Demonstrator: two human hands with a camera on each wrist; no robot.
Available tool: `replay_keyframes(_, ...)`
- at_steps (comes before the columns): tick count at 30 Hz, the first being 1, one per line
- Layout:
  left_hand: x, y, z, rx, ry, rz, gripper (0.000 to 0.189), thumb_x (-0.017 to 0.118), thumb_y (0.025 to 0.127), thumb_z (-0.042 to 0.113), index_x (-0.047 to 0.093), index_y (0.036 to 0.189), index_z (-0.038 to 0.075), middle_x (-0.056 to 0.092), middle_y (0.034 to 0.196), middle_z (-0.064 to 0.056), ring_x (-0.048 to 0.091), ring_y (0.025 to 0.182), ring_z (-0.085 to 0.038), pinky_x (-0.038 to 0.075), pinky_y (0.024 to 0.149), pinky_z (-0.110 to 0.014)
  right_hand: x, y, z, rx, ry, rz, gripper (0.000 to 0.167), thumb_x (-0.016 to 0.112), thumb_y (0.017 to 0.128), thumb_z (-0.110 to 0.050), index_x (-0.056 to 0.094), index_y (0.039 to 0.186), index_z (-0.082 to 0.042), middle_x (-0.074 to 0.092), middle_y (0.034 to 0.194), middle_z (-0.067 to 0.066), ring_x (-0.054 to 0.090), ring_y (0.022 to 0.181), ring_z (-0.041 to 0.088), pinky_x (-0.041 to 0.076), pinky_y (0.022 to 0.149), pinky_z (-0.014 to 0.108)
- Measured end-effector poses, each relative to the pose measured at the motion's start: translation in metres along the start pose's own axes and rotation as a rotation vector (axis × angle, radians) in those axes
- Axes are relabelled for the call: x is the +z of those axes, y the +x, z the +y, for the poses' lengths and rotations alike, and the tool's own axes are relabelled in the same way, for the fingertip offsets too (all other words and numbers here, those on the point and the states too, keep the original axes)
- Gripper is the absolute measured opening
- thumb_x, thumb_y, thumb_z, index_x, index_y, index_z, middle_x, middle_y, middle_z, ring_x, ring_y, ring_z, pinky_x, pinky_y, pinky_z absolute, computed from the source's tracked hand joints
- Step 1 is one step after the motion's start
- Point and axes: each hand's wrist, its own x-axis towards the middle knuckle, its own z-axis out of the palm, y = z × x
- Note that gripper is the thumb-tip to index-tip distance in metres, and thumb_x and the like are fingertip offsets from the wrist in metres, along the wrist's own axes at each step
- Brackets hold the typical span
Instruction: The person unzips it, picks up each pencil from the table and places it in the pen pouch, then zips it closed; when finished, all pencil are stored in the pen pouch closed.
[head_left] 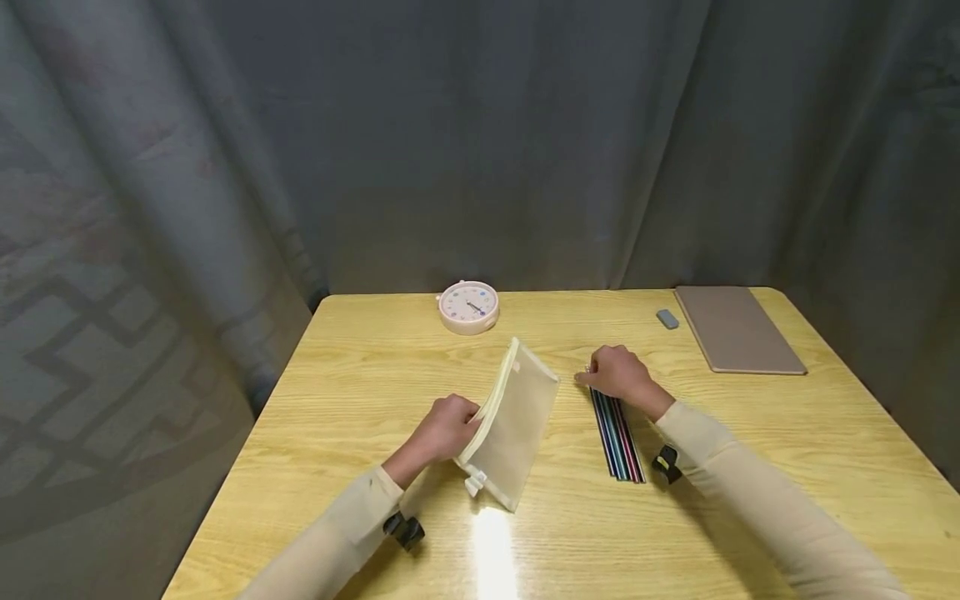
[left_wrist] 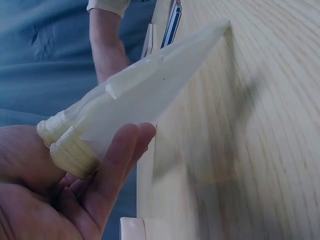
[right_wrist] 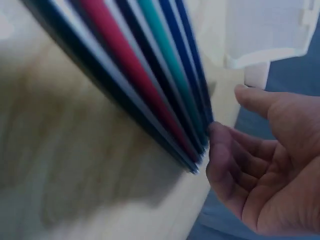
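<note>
My left hand (head_left: 450, 427) grips a translucent cream zip pouch (head_left: 517, 425) by its zippered edge, holding it tilted over the table. In the left wrist view, the fingers (left_wrist: 117, 162) lie along the pouch's side and its folded zipper band (left_wrist: 75, 150) sits in the grasp. To the right, several slim pencils (head_left: 617, 437) lie side by side on the table, dark blue, teal and red among them. My right hand (head_left: 618, 372) is at their far ends. In the right wrist view, its fingertips (right_wrist: 215, 132) are right at the pencil ends, with the thumb held apart.
A pale pink round clock (head_left: 468, 307) stands at the back of the wooden table (head_left: 360, 367). A small grey-blue eraser (head_left: 667, 318) lies beside a brown notebook (head_left: 738, 329) at the back right. Dark grey curtains (head_left: 480, 150) hang behind the table.
</note>
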Motion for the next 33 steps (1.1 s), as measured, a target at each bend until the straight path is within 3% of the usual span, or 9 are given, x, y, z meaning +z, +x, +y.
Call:
replay_keyframes(3, -0.003, -0.002, 0.002, -0.002, 0.021, 0.012, 0.029, 0.066, 0.098, 0.008, 0.069, 0.069, 0.005, 0.058, 0.059, 0.002, 0.047, 0.054, -0.007, 0.038, 0.048, -0.021, 0.008, 0.0, 0.002, 0.033, -0.011, -0.01, 0.052, 0.079, 0.089, -0.023, 0.04, 0.055, -0.018, 0.03, 0.053, -0.007, 0.029, 0.048, 0.008, 0.026, 0.048, 0.024)
replay_keyframes(8, -0.009, -0.005, 0.006, -0.001, 0.066, 0.034, 0.025, 0.067, 0.098, 0.007, 0.073, 0.073, 0.003, 0.065, 0.063, -0.002, 0.051, 0.054, -0.006, 0.042, 0.048, -0.02, 0.009, 0.002, 0.003, 0.061, 0.014, -0.043, 0.047, 0.08, 0.086, -0.011, 0.046, 0.053, -0.015, 0.042, 0.048, -0.004, 0.044, 0.043, 0.009, 0.036, 0.043, 0.022)
replay_keyframes(10, -0.013, -0.006, 0.01, -0.008, 0.091, 0.041, 0.03, 0.066, 0.098, 0.007, 0.069, 0.069, 0.003, 0.06, 0.059, 0.0, 0.047, 0.051, -0.005, 0.038, 0.047, -0.02, 0.008, 0.004, 0.003, 0.072, 0.031, -0.057, 0.045, 0.079, 0.085, -0.006, 0.048, 0.053, -0.013, 0.047, 0.046, -0.002, 0.049, 0.041, 0.01, 0.039, 0.041, 0.021)
replay_keyframes(15, -0.025, -0.009, 0.022, -0.019, 0.247, 0.093, 0.04, 0.068, 0.097, 0.004, 0.052, 0.061, 0.009, 0.043, 0.055, 0.002, 0.037, 0.049, -0.009, 0.033, 0.048, -0.022, 0.004, 0.005, 0.001, 0.083, 0.04, -0.068, 0.034, 0.072, 0.081, 0.003, 0.053, 0.055, -0.008, 0.056, 0.048, 0.004, 0.056, 0.041, 0.013, 0.045, 0.042, 0.022)
replay_keyframes(19, -0.032, -0.01, 0.028, -0.009, 0.41, 0.167, 0.036, 0.072, 0.093, 0.001, 0.055, 0.063, 0.01, 0.055, 0.058, -0.003, 0.044, 0.052, -0.012, 0.044, 0.052, -0.029, 0.005, 0.003, -0.002, 0.09, 0.02, -0.06, 0.031, 0.072, 0.081, 0.001, 0.054, 0.058, -0.007, 0.055, 0.05, 0.004, 0.055, 0.042, 0.013, 0.044, 0.043, 0.024)
replay_keyframes(21, -0.034, -0.009, 0.027, -0.008, 0.449, 0.182, 0.037, 0.072, 0.093, 0.0, 0.054, 0.061, 0.01, 0.058, 0.058, -0.004, 0.046, 0.053, -0.013, 0.046, 0.053, -0.03, 0.006, 0.002, -0.004, 0.084, 0.003, -0.05, 0.035, 0.071, 0.081, 0.002, 0.049, 0.057, -0.01, 0.046, 0.049, 0.0, 0.046, 0.042, 0.011, 0.039, 0.043, 0.025)
replay_keyframes(26, -0.034, -0.008, 0.025, -0.045, 0.414, 0.16, 0.049, 0.07, 0.095, 0.002, 0.041, 0.058, 0.014, 0.044, 0.054, 0.001, 0.04, 0.052, -0.012, 0.04, 0.052, -0.027, 0.01, 0.004, -0.005, 0.057, -0.045, -0.056, 0.043, 0.062, 0.082, 0.006, 0.035, 0.057, -0.016, 0.026, 0.054, -0.006, 0.026, 0.05, 0.01, 0.029, 0.046, 0.025)
replay_keyframes(33, -0.03, -0.008, 0.03, -0.074, 0.323, 0.08, 0.051, 0.064, 0.1, 0.007, 0.037, 0.058, 0.018, 0.034, 0.054, 0.004, 0.033, 0.048, -0.009, 0.032, 0.048, -0.023, 0.01, 0.005, -0.01, 0.047, -0.119, -0.063, 0.029, 0.056, 0.082, 0.01, 0.043, 0.064, -0.009, 0.039, 0.06, 0.002, 0.035, 0.054, 0.015, 0.032, 0.047, 0.027)
